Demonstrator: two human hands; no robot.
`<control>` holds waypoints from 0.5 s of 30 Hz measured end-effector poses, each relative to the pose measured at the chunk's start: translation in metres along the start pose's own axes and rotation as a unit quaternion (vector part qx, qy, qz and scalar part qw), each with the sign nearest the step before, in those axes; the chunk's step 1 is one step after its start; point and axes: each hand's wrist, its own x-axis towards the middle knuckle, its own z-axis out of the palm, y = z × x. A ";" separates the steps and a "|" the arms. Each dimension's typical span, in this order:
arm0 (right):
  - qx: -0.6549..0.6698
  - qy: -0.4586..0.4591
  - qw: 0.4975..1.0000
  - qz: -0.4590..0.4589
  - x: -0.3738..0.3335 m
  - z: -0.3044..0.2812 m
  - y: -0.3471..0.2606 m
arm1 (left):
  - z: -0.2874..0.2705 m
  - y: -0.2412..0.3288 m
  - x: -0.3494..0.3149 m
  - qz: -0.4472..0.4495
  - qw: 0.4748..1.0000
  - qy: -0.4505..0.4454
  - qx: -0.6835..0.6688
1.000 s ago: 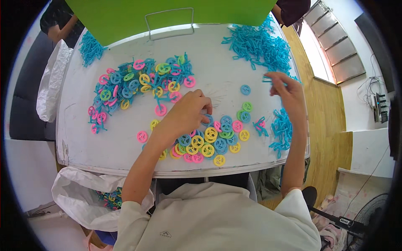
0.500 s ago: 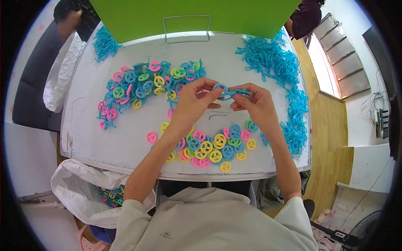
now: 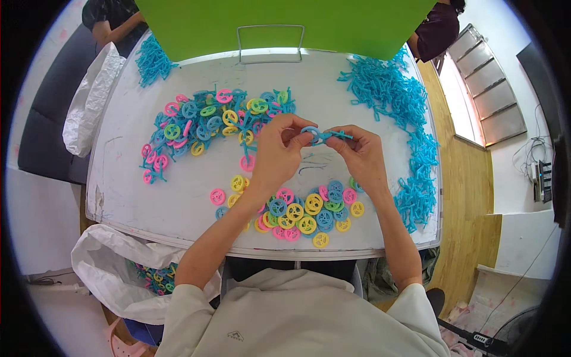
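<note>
Above the middle of the white table, my left hand (image 3: 278,153) pinches a light-blue spoked toy wheel (image 3: 308,131) between thumb and forefinger. My right hand (image 3: 364,156) is closed on a blue forked plastic piece (image 3: 340,135), whose one end meets the wheel. Fingers hide part of the joint, so I cannot tell whether the two are locked together. Nearer me lies a heap of loose wheels (image 3: 313,204) in pink, yellow, green and blue. Beyond my left hand spreads a pile of wheels joined to blue pieces (image 3: 202,125). A pink wheel (image 3: 247,163) lies beside my left wrist.
Blue plastic pieces (image 3: 386,89) are heaped along the table's right side, with a smaller heap (image 3: 153,62) far left. A green panel (image 3: 285,24) with a wire stand (image 3: 270,61) closes the far side. A white sack (image 3: 95,268) of coloured parts stands lower left. Two people are beyond the table.
The wheel has tipped flatter between my left fingers, and the forked piece has turned in my right hand. Both hands stay close together. At the far left, the other person's arm has shifted.
</note>
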 end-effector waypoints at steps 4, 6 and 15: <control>0.102 -0.004 0.995 -0.019 0.004 0.001 0.014 | 0.004 -0.002 -0.001 0.045 0.999 -0.003 0.030; 0.108 0.021 0.994 -0.004 0.002 0.004 0.008 | 0.003 -0.001 -0.002 0.024 0.999 -0.031 0.028; 0.051 0.036 0.996 -0.057 -0.003 0.004 -0.002 | 0.004 0.008 0.000 -0.040 0.999 0.004 -0.035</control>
